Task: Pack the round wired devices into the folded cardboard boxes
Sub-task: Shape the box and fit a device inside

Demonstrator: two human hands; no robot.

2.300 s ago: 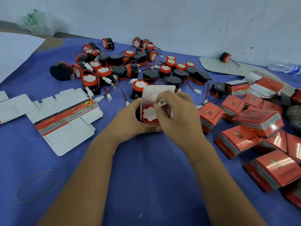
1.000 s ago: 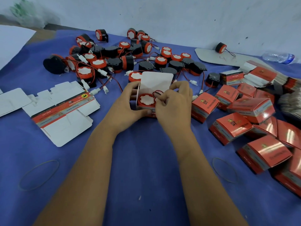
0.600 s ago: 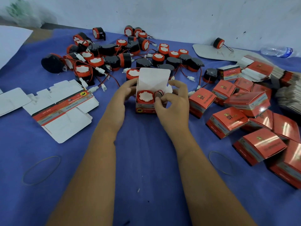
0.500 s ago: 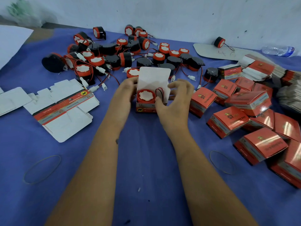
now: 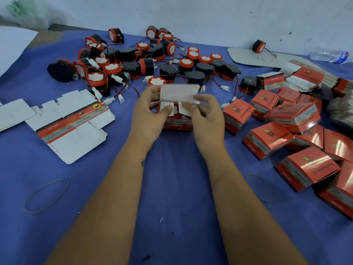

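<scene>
the left hand (image 5: pixel 150 111) and the right hand (image 5: pixel 207 113) are meeting over a small red cardboard box (image 5: pixel 176 124) that is sitting on the blue-covered counter (image 5: pixel 172 188) straight ahead of the person. the left thumb is pressing one white side flap (image 5: pixel 166 107) down over the opening while the other fingers are curling round the box's left side. the right thumb is pressing the other side flap (image 5: pixel 184 109) down, and the right fingers are curling behind the box at the blurred white top flap (image 5: pixel 179 92), which is standing tilted above the two side flaps. the round wired device (image 5: pixel 180 116) is lying inside this box, with only a sliver of red and white showing under the flaps.

behind the box a heap of loose devices (image 5: pixel 145 62) in red and black, with thin red and black wires and white plugs, is spreading across the far part of the counter, and one lone device (image 5: pixel 258 46) is sitting further right near the wall. to the left an unfolded box blank (image 5: pixel 72 129) is lying flat, white side up with a red printed band. to the right a cluster of closed red boxes (image 5: pixel 282 131) is lying tumbled together, with a stack of flat blanks (image 5: pixel 305 79) beyond them and a clear plastic bottle (image 5: pixel 328 56) lying near the wall. one rubber band (image 5: pixel 46 195) is lying on the counter at near left and another rubber band (image 5: pixel 260 188) at near right, just beside the closed boxes.
</scene>
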